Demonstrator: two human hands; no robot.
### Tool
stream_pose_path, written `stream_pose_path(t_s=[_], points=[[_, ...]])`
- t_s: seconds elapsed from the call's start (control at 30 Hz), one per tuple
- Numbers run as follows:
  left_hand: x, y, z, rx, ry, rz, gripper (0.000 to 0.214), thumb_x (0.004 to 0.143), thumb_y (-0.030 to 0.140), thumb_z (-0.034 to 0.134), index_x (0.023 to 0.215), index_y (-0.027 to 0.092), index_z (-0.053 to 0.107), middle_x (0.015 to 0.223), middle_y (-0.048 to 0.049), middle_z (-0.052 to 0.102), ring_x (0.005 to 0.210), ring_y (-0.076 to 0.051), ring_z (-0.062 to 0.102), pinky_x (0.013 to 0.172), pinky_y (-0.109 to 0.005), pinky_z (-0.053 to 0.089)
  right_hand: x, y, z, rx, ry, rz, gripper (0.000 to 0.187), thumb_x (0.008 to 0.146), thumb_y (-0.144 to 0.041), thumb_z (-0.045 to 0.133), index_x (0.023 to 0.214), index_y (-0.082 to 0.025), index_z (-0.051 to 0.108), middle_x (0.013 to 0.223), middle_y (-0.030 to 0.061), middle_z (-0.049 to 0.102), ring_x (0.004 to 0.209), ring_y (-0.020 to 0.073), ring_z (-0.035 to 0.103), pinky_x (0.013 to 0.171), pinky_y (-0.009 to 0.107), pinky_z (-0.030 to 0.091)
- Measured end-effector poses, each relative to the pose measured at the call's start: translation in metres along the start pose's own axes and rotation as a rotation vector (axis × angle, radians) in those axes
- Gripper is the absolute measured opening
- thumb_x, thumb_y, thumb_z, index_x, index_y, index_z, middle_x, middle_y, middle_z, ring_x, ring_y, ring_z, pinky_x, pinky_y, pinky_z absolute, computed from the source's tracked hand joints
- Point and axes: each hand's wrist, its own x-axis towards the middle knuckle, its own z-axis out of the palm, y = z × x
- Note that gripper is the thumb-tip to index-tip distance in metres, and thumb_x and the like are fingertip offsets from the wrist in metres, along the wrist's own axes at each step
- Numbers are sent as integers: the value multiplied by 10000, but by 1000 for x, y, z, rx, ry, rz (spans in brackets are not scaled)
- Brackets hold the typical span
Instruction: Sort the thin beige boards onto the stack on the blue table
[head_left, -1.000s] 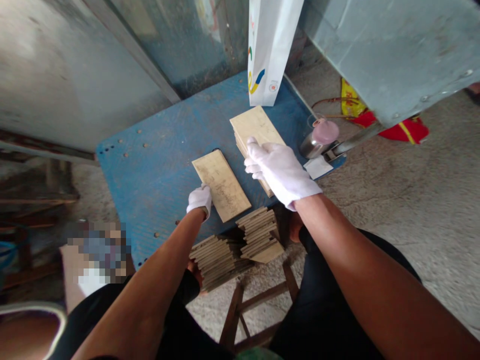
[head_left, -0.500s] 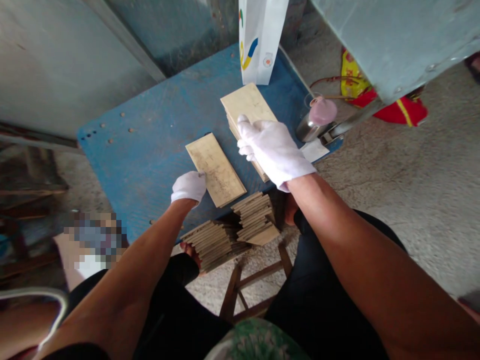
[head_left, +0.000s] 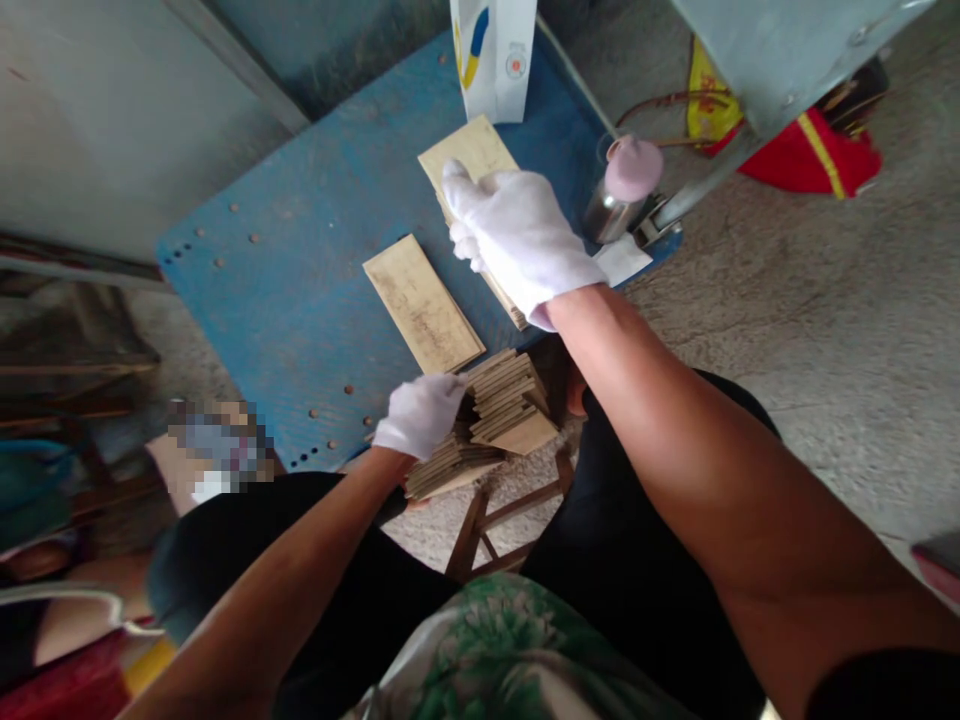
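Note:
My left hand (head_left: 424, 412), in a white glove, is at the near table edge. Its fingers are drawn together with the tips beside a tight row of thin wooden boards (head_left: 506, 385); whether they hold one is hidden. Below it are more thin wooden boards (head_left: 450, 468). My right hand (head_left: 517, 235), also gloved in white, lies over a stack of wooden boards (head_left: 476, 145), thumb across the top and fingers curled at the stack's left side. What is inside that grip cannot be seen. Between the hands, a small flat pile of boards (head_left: 424, 305) lies on the table.
The blue table (head_left: 300, 230) has several small holes. A white paper bag (head_left: 499, 75) stands at its far edge. To the right are a steel bottle with a pink lid (head_left: 630, 180) and a white paper (head_left: 622, 262). A wooden stool (head_left: 469, 535) stands below, between my legs.
My left hand has left the flat pile's left edge and moved down and right to the rows of boards. My right hand stays on its stack. The whole view has shifted slightly.

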Motion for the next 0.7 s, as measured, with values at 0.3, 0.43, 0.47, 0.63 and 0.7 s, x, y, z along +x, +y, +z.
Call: stream_pose_path(t_s=[0.3, 0.43, 0.47, 0.63, 0.7], points=[[-57, 42, 88, 204, 8, 198, 477, 975, 357, 152, 1038, 143, 574, 860, -152, 591, 816, -286, 595, 663, -384, 435, -6, -4, -7, 61, 40, -65, 481, 870, -632, 406, 592, -239, 415, 675, 34, 579, 581, 151, 552, 501, 267, 403], [-53, 49, 90, 196, -20, 174, 399, 968, 348, 222, 1083, 143, 544, 910, -149, 569, 840, -266, 578, 699, -381, 439, -7, -8, -10, 42, 35, -67, 520, 860, -677, 389, 604, -227, 437, 655, 36, 574, 571, 151, 534, 516, 269, 411], [-52, 51, 90, 185, -35, 161, 369, 963, 347, 256, 1082, 144, 541, 921, -150, 567, 853, -265, 576, 711, -380, 441, -7, -8, -10, 38, 39, -67, 536, 857, -693, 379, 607, -222, 440, 649, 35, 570, 578, 147, 529, 531, 265, 417], [-53, 57, 91, 134, -84, 120, 260, 922, 317, 407, 1099, 161, 516, 995, -154, 576, 923, -257, 574, 774, -381, 456, -8, -11, -11, 34, 44, -51, 566, 865, -715, 337, 644, -207, 455, 610, 23, 534, 592, 128, 509, 575, 239, 428], [-54, 58, 93, 134, -96, 125, 252, 925, 299, 399, 1121, 176, 498, 1027, -138, 586, 938, -243, 580, 789, -368, 462, -9, -11, -12, 32, 37, -50, 558, 869, -706, 352, 652, -203, 460, 616, 17, 532, 599, 123, 512, 595, 236, 435]])
